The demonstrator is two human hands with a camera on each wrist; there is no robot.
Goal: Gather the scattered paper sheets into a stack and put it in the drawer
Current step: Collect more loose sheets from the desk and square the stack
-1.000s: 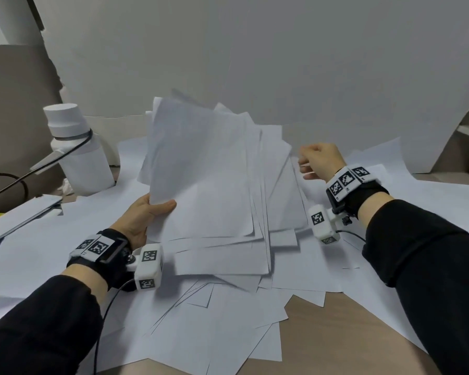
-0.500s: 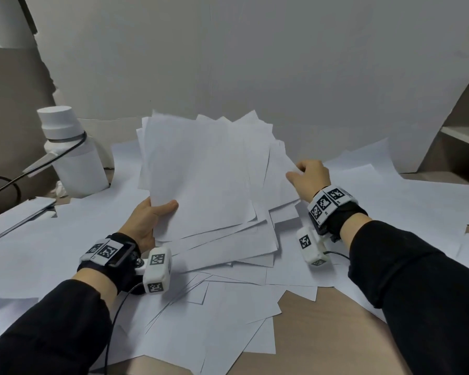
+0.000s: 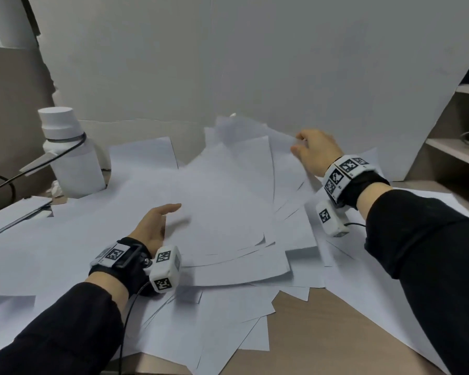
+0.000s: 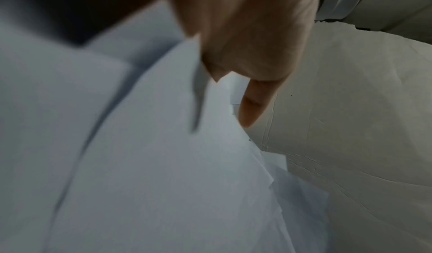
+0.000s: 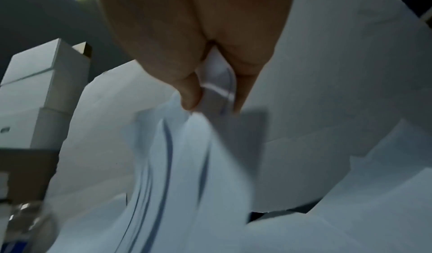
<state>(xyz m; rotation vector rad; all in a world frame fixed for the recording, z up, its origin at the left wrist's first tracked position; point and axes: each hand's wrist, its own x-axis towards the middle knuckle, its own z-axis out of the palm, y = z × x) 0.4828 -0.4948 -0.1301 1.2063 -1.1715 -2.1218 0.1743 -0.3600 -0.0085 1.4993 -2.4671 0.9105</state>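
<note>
Loose white paper sheets [image 3: 228, 307] cover the desk. A fanned sheaf [image 3: 228, 201] lies low across the middle of them. My left hand [image 3: 157, 223] rests at the sheaf's near left edge with its thumb stretched out straight. The left wrist view shows that hand [image 4: 252, 53] with a straight finger [image 4: 251, 109] beside the sheaf [image 4: 151, 164]. My right hand [image 3: 314, 152] is at the sheaf's far right corner. In the right wrist view my right hand [image 5: 212, 100] pinches several sheet corners [image 5: 187, 164] between thumb and fingers. No drawer is in view.
A white bottle [image 3: 68, 155] with a cable around it stands at the back left, beside a flat grey device [image 3: 16, 212]. A white board [image 3: 255, 63] backs the desk. Shelves [image 3: 458, 152] rise at the right. Bare wood [image 3: 322, 334] shows at the front.
The sheaf has dropped from upright to nearly flat on the pile. My left hand has let go of its grip and straightened. My right hand has moved up and right, pinching the far corner.
</note>
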